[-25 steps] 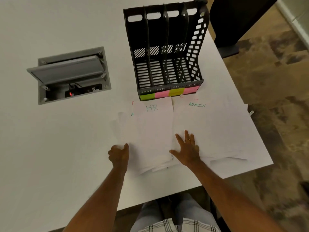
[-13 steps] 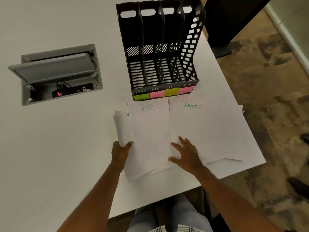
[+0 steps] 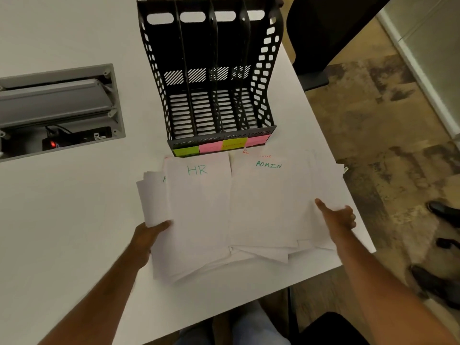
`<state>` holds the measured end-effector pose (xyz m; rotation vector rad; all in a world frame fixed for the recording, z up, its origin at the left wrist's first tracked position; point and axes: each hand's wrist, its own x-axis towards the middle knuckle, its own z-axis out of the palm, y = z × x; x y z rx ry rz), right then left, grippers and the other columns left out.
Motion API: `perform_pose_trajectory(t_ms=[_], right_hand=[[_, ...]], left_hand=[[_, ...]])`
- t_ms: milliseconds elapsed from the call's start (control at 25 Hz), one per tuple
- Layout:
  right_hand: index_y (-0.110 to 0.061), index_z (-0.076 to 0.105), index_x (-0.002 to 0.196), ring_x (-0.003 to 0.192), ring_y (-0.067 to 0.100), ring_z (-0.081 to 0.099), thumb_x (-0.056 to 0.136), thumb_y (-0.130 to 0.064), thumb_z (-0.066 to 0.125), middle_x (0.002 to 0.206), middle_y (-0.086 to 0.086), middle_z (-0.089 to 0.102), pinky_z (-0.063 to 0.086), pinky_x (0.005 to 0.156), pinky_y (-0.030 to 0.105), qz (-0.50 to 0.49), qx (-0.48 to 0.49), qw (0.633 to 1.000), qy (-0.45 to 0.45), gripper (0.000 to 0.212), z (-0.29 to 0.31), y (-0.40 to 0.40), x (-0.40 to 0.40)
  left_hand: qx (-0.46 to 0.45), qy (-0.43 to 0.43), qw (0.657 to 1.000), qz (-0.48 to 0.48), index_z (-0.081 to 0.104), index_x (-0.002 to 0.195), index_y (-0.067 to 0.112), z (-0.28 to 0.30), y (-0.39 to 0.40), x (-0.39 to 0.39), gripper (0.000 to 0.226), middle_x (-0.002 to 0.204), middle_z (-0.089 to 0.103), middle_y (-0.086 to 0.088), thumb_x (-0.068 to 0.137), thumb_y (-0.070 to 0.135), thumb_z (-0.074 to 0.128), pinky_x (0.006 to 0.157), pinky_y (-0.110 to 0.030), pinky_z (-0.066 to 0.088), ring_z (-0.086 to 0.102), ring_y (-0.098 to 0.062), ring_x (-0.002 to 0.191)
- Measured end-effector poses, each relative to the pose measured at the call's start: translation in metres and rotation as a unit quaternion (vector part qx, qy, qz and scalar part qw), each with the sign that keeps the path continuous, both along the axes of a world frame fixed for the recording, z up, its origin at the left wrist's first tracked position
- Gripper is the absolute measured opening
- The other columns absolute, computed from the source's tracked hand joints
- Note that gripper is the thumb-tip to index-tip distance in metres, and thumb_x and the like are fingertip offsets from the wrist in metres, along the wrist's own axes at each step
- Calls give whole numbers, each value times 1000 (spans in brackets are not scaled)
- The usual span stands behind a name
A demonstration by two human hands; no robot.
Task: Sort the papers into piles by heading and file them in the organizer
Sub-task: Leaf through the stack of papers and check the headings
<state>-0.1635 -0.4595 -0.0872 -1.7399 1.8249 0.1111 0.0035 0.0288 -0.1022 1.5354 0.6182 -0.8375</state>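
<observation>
Both hands are on the papers (image 3: 239,210), which lie fanned in a loose, overlapping spread on the white table (image 3: 62,232), just in front of the organizer (image 3: 211,78). The left hand (image 3: 146,232) grips the left edge of the spread, thumb on top, and the sheets there curl upward off the table. The right hand (image 3: 336,217) sits at the right edge with the thumb stretched out over the top sheet and the fingers curled down past the paper's side; it looks like a pinch on those sheets, though the fingertips are hidden from here.

Two headings read clearly in green: the HR sheet (image 3: 199,195) tops the left part, the ADMIN sheet (image 3: 268,195) lies touching it on the right. A bit of red writing peeks out above ADMIN, too small to read.

The organizer stands upright, black, four slots, and nothing shows inside them. Along its front lip run sticky labels (image 3: 221,146): green, pink, yellow, pink.

Over on the left, a grey cable box (image 3: 57,108) sits sunk into the table, lid up, a red light glowing inside. A dark chair (image 3: 323,28) stands beyond the table's far right corner.
</observation>
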Motion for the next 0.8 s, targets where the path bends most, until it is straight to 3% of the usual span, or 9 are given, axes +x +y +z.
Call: perform_pose_trajectory(t_ms=[120, 320, 480, 600, 680, 800], right_hand=[[-12, 45, 138, 130, 41, 39, 68, -66, 79, 140, 19, 45, 40, 103, 60, 63, 14, 998, 16, 95, -9, -8, 7], [-15, 56, 125, 124, 36, 43, 70, -62, 80, 135, 18, 45, 43, 102, 49, 175, 0, 984, -18, 77, -15, 9, 30], [-15, 45, 125, 105, 23, 53, 65, -51, 89, 129, 8, 47, 49, 85, 34, 104, 51, 985, -128, 83, -18, 26, 42], [-11, 50, 129, 110, 26, 61, 62, -42, 93, 124, 6, 63, 52, 90, 35, 15, 130, 975, -181, 86, -17, 25, 45], [-8, 58, 130, 116, 30, 61, 64, -39, 93, 125, 7, 66, 50, 100, 41, 39, 160, 975, -150, 81, -12, 23, 48], [-7, 67, 119, 110, 31, 65, 69, -33, 91, 115, 7, 71, 51, 94, 36, 96, 142, 975, -140, 61, 15, 28, 54]], left_hand=[[-1, -4, 1000, -2, 72, 101, 14, 2, -15, 8, 33, 92, 81, 4, 74, 26, 87, 60, -29, 60, 77, -17, 78], [5, -14, 1000, -16, 74, 101, 12, -1, -43, 15, 38, 93, 81, -2, 70, 26, 89, 62, -30, 59, 75, -22, 84], [16, -13, 1000, -1, 70, 108, 9, -6, -53, 16, 37, 104, 75, -9, 76, 19, 86, 72, -35, 56, 70, -30, 93], [17, -10, 1000, -1, 68, 116, 4, -9, -52, 16, 43, 108, 73, -11, 78, 16, 85, 78, -38, 55, 68, -32, 97], [12, -10, 1000, 1, 69, 112, 4, -10, -50, 14, 37, 106, 73, -12, 79, 12, 83, 73, -35, 54, 68, -32, 94], [21, -5, 1000, -1, 69, 104, 9, -12, -48, 12, 27, 101, 72, -11, 80, 11, 82, 69, -34, 52, 66, -32, 91]])
